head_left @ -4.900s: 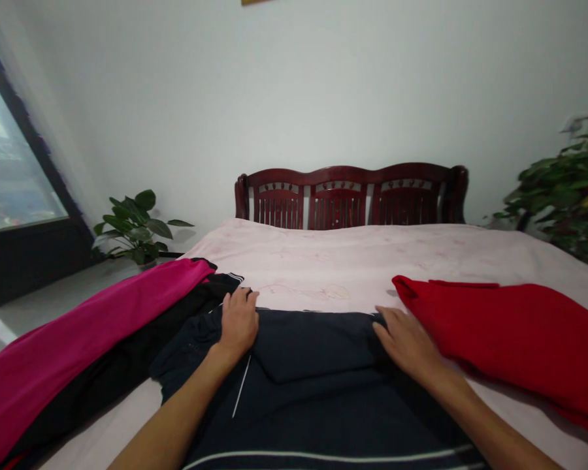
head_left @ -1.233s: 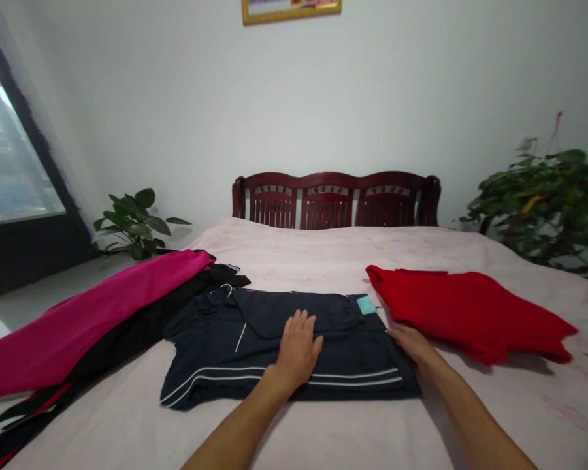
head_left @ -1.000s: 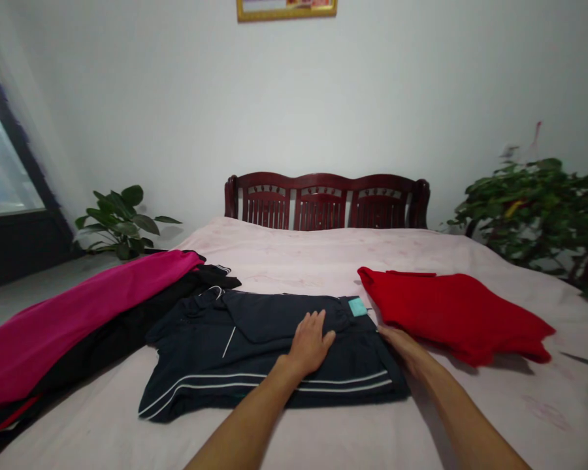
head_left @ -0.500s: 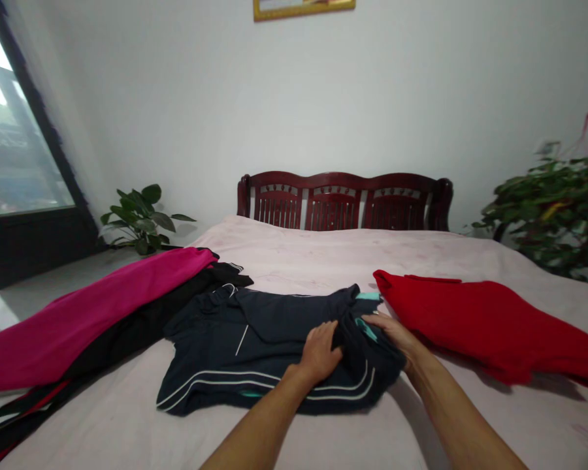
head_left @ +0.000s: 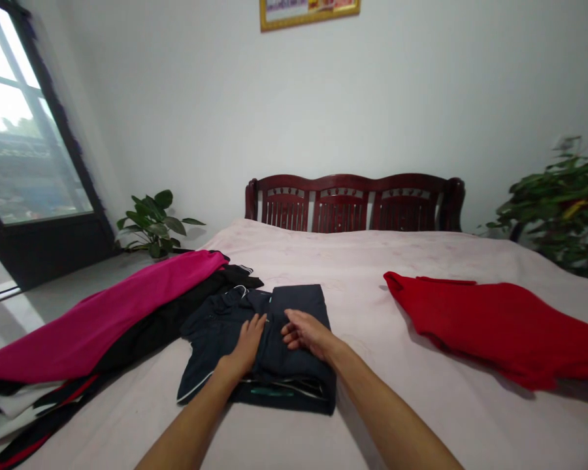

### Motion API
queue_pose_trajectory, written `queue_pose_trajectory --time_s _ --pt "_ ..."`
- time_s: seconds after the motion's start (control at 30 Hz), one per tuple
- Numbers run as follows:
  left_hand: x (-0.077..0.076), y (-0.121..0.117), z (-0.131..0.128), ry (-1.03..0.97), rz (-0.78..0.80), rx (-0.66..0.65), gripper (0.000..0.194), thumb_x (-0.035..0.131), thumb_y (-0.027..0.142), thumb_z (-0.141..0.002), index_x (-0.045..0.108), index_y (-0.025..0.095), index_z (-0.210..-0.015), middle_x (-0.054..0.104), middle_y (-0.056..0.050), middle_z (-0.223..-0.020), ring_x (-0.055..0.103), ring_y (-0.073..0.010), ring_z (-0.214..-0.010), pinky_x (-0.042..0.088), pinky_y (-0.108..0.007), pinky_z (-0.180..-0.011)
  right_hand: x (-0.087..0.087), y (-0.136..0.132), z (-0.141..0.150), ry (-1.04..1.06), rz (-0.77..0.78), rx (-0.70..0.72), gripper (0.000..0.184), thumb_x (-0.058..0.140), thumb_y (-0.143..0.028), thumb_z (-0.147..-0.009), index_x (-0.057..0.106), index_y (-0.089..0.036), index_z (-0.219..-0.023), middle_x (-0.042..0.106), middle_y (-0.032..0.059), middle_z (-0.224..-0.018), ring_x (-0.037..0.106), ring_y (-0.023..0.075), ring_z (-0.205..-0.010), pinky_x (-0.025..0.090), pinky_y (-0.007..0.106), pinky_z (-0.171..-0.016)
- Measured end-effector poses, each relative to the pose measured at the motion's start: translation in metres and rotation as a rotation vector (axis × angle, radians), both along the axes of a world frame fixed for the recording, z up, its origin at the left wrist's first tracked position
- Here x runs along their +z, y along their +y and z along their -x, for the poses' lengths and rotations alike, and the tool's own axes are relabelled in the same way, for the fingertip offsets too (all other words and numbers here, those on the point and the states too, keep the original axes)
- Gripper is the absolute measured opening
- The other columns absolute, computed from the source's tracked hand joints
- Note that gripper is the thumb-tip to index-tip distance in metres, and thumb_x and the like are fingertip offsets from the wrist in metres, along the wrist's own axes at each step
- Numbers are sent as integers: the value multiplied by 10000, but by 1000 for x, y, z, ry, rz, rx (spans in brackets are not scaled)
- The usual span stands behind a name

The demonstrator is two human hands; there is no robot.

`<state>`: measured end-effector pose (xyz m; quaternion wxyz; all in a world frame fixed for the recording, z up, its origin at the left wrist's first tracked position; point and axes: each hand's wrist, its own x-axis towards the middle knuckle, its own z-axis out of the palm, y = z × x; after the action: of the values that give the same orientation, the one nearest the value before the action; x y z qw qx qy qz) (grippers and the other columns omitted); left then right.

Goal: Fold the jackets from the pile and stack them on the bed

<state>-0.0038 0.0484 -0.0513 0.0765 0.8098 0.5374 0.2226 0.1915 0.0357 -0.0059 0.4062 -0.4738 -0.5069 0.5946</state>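
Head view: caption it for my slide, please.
Left hand and right hand at a partly folded navy garment on a pink bedspread.

On a pale pink bedspread (head_left: pixel 445 418), the left hand (head_left: pixel 247 339) rests on a folded navy-blue cloth garment with white piping (head_left: pixel 298 297), the loosely curled right hand (head_left: pixel 310 333) over its three-o'clock half; bright red cloth (head_left: pixel 485 326) lies at three o'clock, magenta cloth (head_left: pixel 122 307) at nine
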Motion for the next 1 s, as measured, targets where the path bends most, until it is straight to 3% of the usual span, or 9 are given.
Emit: queue_pose_trajectory --time_s 0.1,0.2,0.27,0.4,0.53,0.67,0.73,0.83,1.0 --pt "14 13 30 -7 92 76 423 515 126 -783 672 194 -1170 638 -150 -1312 530 -310 -1296 385 -527 -1080 -18 -2 12 -114 -52 -2 231 557 -373 -862 625 -152 -860 664 42 -749 621 125 -625 520 258 -605" --pt "31 18 39 -70 104 121 419 424 141 -856 644 125 -1213 636 -161 -1312 558 -245 -1272 382 -419 -1106 -23 -3 17 -239 -155 -62 248 495 -293 -868 680 -146 -944 704 61 -833 660 163 -746 535 301 -706" --pt "44 16 27 -124 87 117 446 379 221 -919 585 120 -1302 602 -134 -1367 543 -208 -1288 374 -360 -1118 -19 -3 14 -329 -253 -135 311 456 -249 -863 691 -153 -1044 719 78 -982 667 184 -915 519 338 -858" --pt "61 4 -29 -349 56 -29 521 348 368 -968 493 131 -1408 531 -96 -1450 480 -178 -1348 342 -301 -1141 -15 -10 -7 -531 -435 -313 429 457 -212 -837 647 -163 -1219 613 89 -1305 510 190 -1261 309 331 -1134" --pt "46 -11 -75 -203 106 -96 603 332 421 -980 381 98 -1487 391 -136 -1544 322 -253 -1449 247 -398 -1195 -30 -22 -49 -715 -435 -470 491 350 -209 -878 600 -141 -1295 586 113 -1343 497 195 -1276 322 325 -1128" --pt "15 -17 -82 112 151 8 618 392 447 -957 402 127 -1485 319 -139 -1578 230 -361 -1469 236 -519 -1178 -56 -35 -87 -918 -354 -557 478 346 -204 -896 627 -124 -1274 560 165 -1381 401 289 -1372 224 459 -1167" --pt "6 -18 -80 169 124 20 616 400 450 -952 403 143 -1487 306 -126 -1587 228 -362 -1470 239 -515 -1179 -64 -39 -93 -1135 -332 -503 480 378 -237 -914 591 -133 -1331 494 171 -1455 303 333 -1431 142 529 -1173" --pt "4 -18 -77 192 104 18 620 388 460 -956 400 145 -1490 318 -130 -1581 248 -354 -1465 258 -503 -1175 -67 -40 -87 -1417 -352 -271 542 370 -308 -948 437 -184 -1471 363 145 -1557 253 323 -1460 134 533 -1171" --pt "2 -17 -78 208 52 28 609 387 465 -960 407 161 -1487 349 -126 -1568 286 -340 -1454 303 -492 -1157 -65 -40 -74 -1408 -421 -98 607 360 -348 -951 320 -165 -1529 251 134 -1603 215 307 -1477 147 508 -1185"
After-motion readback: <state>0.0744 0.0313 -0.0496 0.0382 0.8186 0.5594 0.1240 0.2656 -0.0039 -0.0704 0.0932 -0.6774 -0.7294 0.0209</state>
